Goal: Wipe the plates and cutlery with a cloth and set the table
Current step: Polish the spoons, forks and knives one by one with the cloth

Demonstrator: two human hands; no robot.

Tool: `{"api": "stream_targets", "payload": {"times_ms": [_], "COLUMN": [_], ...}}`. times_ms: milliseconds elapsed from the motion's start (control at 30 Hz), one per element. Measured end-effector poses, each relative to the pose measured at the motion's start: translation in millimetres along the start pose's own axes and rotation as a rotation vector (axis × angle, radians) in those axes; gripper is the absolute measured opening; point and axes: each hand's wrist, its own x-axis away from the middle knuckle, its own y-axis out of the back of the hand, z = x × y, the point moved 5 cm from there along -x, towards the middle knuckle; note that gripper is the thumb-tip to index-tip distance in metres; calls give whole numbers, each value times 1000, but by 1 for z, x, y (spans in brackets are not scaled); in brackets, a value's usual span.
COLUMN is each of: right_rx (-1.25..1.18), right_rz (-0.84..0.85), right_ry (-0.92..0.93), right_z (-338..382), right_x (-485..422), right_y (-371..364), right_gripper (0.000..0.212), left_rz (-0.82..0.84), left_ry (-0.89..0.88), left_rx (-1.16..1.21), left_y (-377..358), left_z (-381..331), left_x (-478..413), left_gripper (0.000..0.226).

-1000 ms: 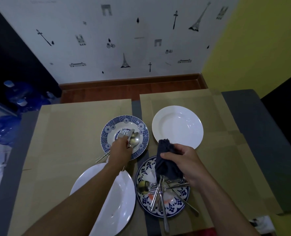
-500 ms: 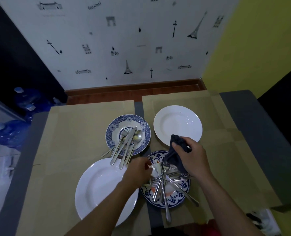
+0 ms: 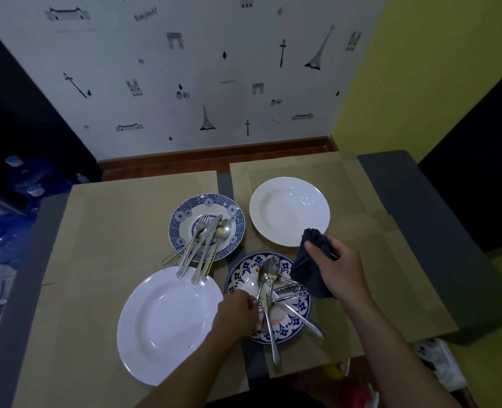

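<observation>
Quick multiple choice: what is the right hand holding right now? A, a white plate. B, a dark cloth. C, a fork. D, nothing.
B: the right hand is closed around a bunched dark cloth, held beside the near patterned plate, while the left hand reaches into the cutlery piled on that plate.

Just 1 view here, a wide-angle head cam looking forward and steeply down from the near edge of the table [image 3: 414, 213]. It's close enough that both forearms run in from the bottom of the frame. It faces the wallpapered wall [image 3: 185, 69] across the table, with the yellow wall [image 3: 438, 69] on the right. Straight lines bow toward the edges. No 2nd view to compare overlap with.
</observation>
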Motion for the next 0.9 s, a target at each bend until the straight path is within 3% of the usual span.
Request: {"api": "stream_targets", "payload": {"times_ms": [167, 267, 433, 600, 767, 900], "right_rx": [-42, -61, -77, -72, -55, -42], "right_rz": [-7, -4, 6, 22, 9, -4], "right_ry": [-17, -27, -41, -29, -16, -18], "right_z": [-3, -2, -1, -3, -4, -5], "right_x": [2, 2, 4, 9, 11, 9], "right_y": [4, 1, 0, 0, 8, 15], "right_gripper": [2, 3, 3, 3, 3, 1], "left_rz": [30, -26, -133, -116, -92, -34], "left_ry": [-11, -22, -102, -175, -129, -91], "left_rx": [-6, 19, 55, 74, 49, 77], "left_y": [3, 6, 8, 2, -4, -10], "left_z": [1, -2, -17, -35, -37, -37], "left_x": [-1, 0, -4, -12, -22, -31], "left_gripper": [14, 6, 17, 22, 8, 12]}}
